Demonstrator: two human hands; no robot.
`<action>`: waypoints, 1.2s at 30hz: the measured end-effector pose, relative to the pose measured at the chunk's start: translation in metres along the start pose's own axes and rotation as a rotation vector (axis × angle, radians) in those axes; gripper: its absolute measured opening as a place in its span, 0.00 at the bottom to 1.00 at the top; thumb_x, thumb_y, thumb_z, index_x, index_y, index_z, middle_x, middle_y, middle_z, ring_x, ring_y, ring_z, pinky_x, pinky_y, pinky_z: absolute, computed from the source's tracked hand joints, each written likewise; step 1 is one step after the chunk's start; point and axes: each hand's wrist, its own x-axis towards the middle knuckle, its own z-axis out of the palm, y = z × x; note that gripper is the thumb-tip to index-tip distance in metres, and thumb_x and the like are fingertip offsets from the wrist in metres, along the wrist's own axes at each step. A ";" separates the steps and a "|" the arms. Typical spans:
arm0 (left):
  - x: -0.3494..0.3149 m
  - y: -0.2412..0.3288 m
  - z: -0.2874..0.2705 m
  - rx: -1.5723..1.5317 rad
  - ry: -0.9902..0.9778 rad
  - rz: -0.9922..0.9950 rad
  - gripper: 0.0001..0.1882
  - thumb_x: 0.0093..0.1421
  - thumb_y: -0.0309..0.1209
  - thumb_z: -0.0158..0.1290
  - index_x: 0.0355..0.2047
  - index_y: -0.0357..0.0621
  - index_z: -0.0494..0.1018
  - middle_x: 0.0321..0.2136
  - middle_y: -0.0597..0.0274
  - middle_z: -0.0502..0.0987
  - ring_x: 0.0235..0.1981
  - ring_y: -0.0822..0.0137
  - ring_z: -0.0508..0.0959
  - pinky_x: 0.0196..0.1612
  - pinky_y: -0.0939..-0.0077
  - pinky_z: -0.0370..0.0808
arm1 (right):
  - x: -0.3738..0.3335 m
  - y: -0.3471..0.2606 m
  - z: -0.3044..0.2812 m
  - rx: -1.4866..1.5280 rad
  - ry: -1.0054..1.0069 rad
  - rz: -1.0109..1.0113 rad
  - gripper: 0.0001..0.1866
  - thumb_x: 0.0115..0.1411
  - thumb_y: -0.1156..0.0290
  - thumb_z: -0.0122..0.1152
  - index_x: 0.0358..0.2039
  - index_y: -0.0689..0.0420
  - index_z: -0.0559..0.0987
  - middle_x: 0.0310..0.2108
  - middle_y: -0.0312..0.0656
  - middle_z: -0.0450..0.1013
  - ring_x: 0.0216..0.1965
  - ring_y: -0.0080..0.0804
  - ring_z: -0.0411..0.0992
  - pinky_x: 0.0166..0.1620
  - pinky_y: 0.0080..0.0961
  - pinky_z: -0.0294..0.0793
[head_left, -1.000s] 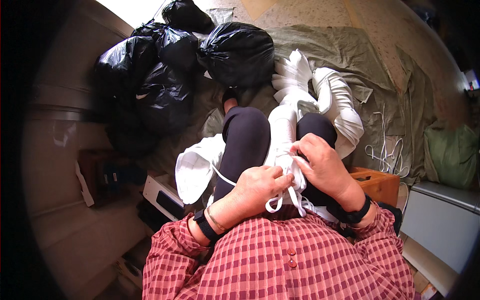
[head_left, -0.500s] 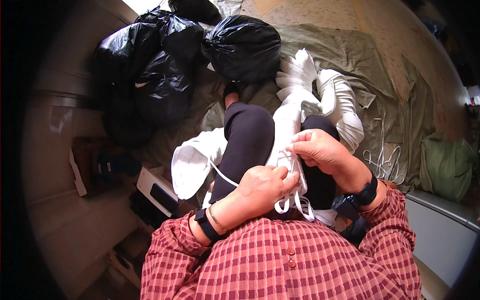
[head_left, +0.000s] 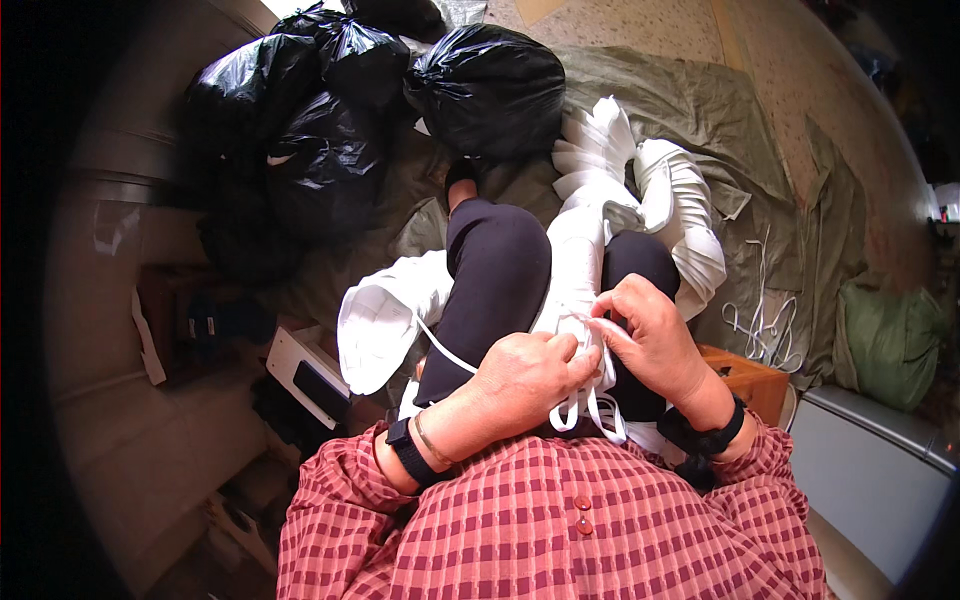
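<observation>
A long stack of white nested pieces [head_left: 577,255] lies lengthwise between my dark-trousered knees, fanned out at its far end. My left hand [head_left: 525,372] is closed over its near end, fingers curled around a white lace [head_left: 597,408] whose loops hang down toward my shirt. Close by on the right, my right hand [head_left: 655,340] pinches with thumb and forefinger at the stack's upper surface; a thin white strand seems to be in the pinch. How the lace runs under my fingers is hidden.
Another white stack [head_left: 685,215] curves beyond my right knee, and one more [head_left: 385,325] lies left of my left knee. Black plastic bags [head_left: 485,95] are piled at the far left. Loose white cord [head_left: 765,330] rests on the green cloth [head_left: 680,100], near a wooden box [head_left: 750,380].
My right hand has shifted slightly down and turned, its forearm drawn inward, which uncovers the wooden box. My left hand stays in nearly the same place.
</observation>
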 end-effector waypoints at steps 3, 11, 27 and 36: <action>-0.001 0.001 -0.001 -0.026 0.004 -0.003 0.18 0.51 0.32 0.58 0.45 0.50 0.74 0.28 0.63 0.71 0.26 0.61 0.77 0.28 0.67 0.75 | 0.003 0.013 -0.003 0.338 -0.257 0.341 0.07 0.58 0.72 0.65 0.34 0.61 0.79 0.27 0.35 0.72 0.28 0.24 0.70 0.34 0.23 0.70; -0.007 -0.006 -0.004 -0.133 0.029 0.029 0.16 0.49 0.31 0.60 0.40 0.47 0.74 0.26 0.62 0.71 0.27 0.59 0.77 0.28 0.65 0.74 | 0.034 -0.007 -0.025 -0.106 -0.469 0.489 0.04 0.57 0.74 0.63 0.32 0.59 0.79 0.27 0.45 0.74 0.31 0.37 0.75 0.36 0.29 0.73; 0.014 0.017 -0.011 -0.143 -0.031 0.216 0.08 0.55 0.35 0.55 0.30 0.45 0.73 0.25 0.62 0.73 0.25 0.61 0.79 0.27 0.67 0.75 | 0.015 0.018 -0.009 -0.188 -0.221 -0.294 0.20 0.51 0.76 0.63 0.46 0.52 0.80 0.34 0.40 0.71 0.37 0.41 0.72 0.44 0.34 0.73; 0.047 0.018 -0.082 -0.507 0.216 0.057 0.17 0.44 0.18 0.63 0.36 0.39 0.72 0.32 0.53 0.78 0.33 0.54 0.79 0.35 0.66 0.75 | -0.015 -0.004 0.008 0.351 0.016 -0.113 0.16 0.68 0.60 0.53 0.45 0.60 0.77 0.41 0.43 0.75 0.43 0.37 0.73 0.52 0.32 0.69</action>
